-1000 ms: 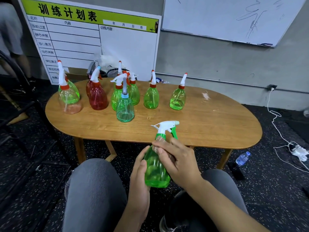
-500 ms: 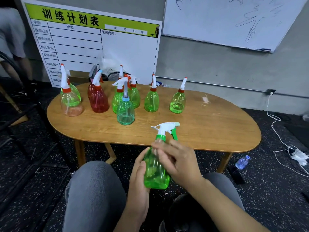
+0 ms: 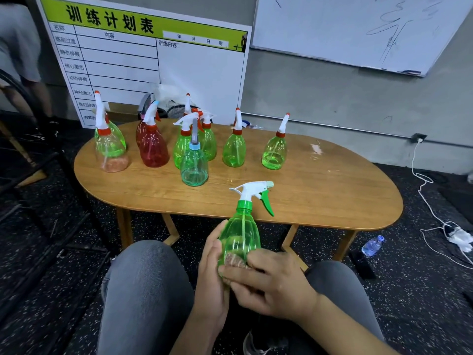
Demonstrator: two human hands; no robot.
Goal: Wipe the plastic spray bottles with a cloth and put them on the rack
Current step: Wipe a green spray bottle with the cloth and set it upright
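Head view: a seated person is holding a green spray bottle (image 3: 240,242) upright over their lap in the lower centre of the frame, its white trigger head pointing right. The left hand (image 3: 211,275) is cupping the bottle's left side with fingers curled round it. The right hand (image 3: 271,280) is lying across the lower body of the bottle, its fingers pressing something small and speckled against the plastic, perhaps a thin cloth, though I cannot tell for sure. Judging by this, the wiping step is under way on this bottle. Beyond the knees, in the middle of the frame, an oval wooden worktop (image 3: 320,198) is carrying a group of other spray bottles (image 3: 194,162), green, red and teal, standing upright towards its left and centre. No rack is showing anywhere, so the next move probably calls for finishing the wipe around the base, then finding the rack outside the frame. Compared with the earlier frames, the right hand has slid down from the bottle's neck to its base, leaving the upper body uncovered.
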